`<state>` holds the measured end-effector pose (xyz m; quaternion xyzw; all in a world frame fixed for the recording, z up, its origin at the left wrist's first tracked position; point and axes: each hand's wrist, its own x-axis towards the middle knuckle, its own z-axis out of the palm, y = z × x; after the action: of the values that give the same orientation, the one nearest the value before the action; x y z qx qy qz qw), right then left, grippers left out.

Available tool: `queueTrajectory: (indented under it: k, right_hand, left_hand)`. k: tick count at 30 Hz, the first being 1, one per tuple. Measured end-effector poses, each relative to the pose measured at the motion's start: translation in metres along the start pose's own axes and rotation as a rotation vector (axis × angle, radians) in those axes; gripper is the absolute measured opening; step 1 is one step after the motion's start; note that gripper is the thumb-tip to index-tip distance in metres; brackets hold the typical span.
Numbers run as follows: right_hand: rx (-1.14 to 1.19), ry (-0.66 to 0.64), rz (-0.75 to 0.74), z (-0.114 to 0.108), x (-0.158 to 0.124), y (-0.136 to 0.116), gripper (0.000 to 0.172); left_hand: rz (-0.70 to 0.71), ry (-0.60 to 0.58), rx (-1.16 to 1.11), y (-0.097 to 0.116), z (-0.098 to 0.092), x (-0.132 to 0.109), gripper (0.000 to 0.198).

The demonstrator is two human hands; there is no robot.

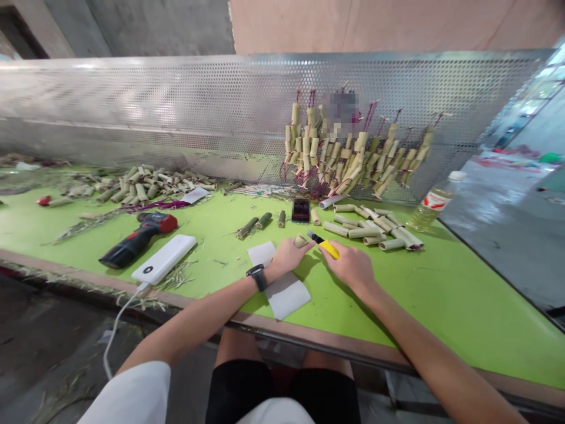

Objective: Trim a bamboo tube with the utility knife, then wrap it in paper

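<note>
My left hand (286, 257) is closed around a short bamboo tube piece (301, 240), holding it just above the green table (441, 294). My right hand (351, 266) grips a yellow utility knife (325, 245), whose dark tip points at the bamboo piece. Both hands hover over a white sheet of paper (282, 288) lying near the table's front edge. A black watch sits on my left wrist.
Loose bamboo tubes (375, 227) lie right of my hands, with another pile (141, 185) at the far left. Strung bamboo bundles (353, 156) lean on the perforated metal wall. A cordless drill (136, 238), white power bank (164, 259), phone (301, 210) and plastic bottle (435, 203) rest on the table.
</note>
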<state>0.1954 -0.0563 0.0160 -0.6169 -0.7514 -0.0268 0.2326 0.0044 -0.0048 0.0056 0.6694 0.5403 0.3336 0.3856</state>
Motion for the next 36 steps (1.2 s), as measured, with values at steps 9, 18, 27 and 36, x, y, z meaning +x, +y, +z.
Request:
queueTrajectory:
  k: [9, 18, 27, 36]
  right_hand:
    - [0.25, -0.049, 0.031, 0.001, 0.006, 0.011, 0.058]
    - [0.308, -0.063, 0.086, 0.003, 0.008, 0.019, 0.058]
    - [0.334, -0.023, 0.104, 0.003, 0.01, 0.022, 0.055]
    - [0.331, -0.002, 0.065, 0.003, 0.009, 0.021, 0.054]
  left_hand:
    - [0.031, -0.127, -0.35, -0.002, -0.001, 0.001, 0.052]
    - [-0.035, -0.259, -0.718, -0.008, 0.004, 0.006, 0.036]
    - [-0.009, -0.257, -0.901, -0.009, 0.006, 0.01, 0.031]
    - [0.126, -0.168, -0.474, -0.003, -0.004, 0.005, 0.044]
